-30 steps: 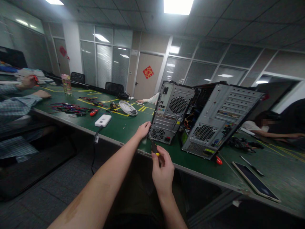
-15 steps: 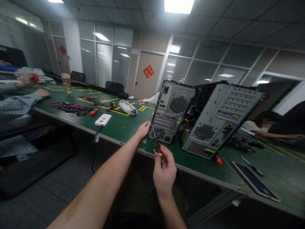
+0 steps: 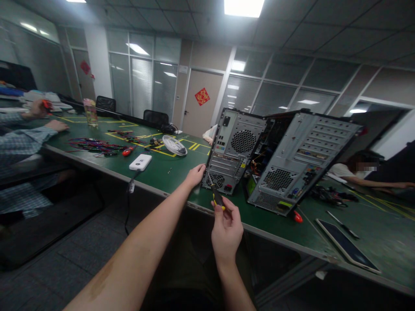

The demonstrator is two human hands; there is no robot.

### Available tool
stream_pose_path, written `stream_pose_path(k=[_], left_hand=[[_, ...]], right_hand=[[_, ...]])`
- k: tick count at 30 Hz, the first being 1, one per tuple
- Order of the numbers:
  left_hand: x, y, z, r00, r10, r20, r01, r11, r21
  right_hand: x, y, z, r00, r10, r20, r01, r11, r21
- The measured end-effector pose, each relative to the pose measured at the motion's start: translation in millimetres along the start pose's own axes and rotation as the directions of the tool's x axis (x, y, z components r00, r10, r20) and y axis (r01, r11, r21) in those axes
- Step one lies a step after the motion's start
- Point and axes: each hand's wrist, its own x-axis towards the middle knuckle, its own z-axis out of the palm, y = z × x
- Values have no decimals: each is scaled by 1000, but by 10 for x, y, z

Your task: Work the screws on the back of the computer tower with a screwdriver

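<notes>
My right hand (image 3: 227, 229) is closed round the handle of a black and yellow screwdriver (image 3: 218, 198). Its shaft points up and away, and the tip is at the lower left of a computer case's (image 3: 235, 149) back panel, by the round fan grille. Whether the tip sits in a screw is too small to see. My left hand (image 3: 195, 176) grips the lower left edge of that case, with most of its fingers hidden. A second computer case (image 3: 288, 172) stands upright to the right, a narrow gap between the two.
On the green table (image 3: 168, 181) lie a white power bank (image 3: 140, 162) with a cable, bundled wires (image 3: 97, 147), a white oval part (image 3: 175, 146) and a red-handled tool (image 3: 128, 151). A phone (image 3: 346, 244) and pen (image 3: 343, 224) lie right. Other people sit left and right.
My right hand and the screwdriver handle have shifted slightly right and up, while the shaft's tip stays near the same spot. Another person's hand behind the case has drawn back.
</notes>
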Motion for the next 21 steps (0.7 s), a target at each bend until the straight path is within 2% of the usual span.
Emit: stream_pose_path(k=[6, 9, 16, 21], left_hand=[[-21, 0, -29, 1000, 1, 1, -1, 1000, 3], [-28, 9, -39, 1000, 1, -1, -1, 1000, 0], [-18, 26, -15, 1000, -3, -1, 3, 1000, 3], [-5, 1, -10, 1000, 7, -1, -7, 1000, -17]], right_hand=[[55, -52, -24, 997, 62, -34, -59, 996, 67], [74, -70, -39, 999, 39, -15, -39, 998, 43], [39, -66, -56, 994, -79, 71, 89, 986, -145], [36, -54, -48, 996, -69, 53, 76, 988, -137]])
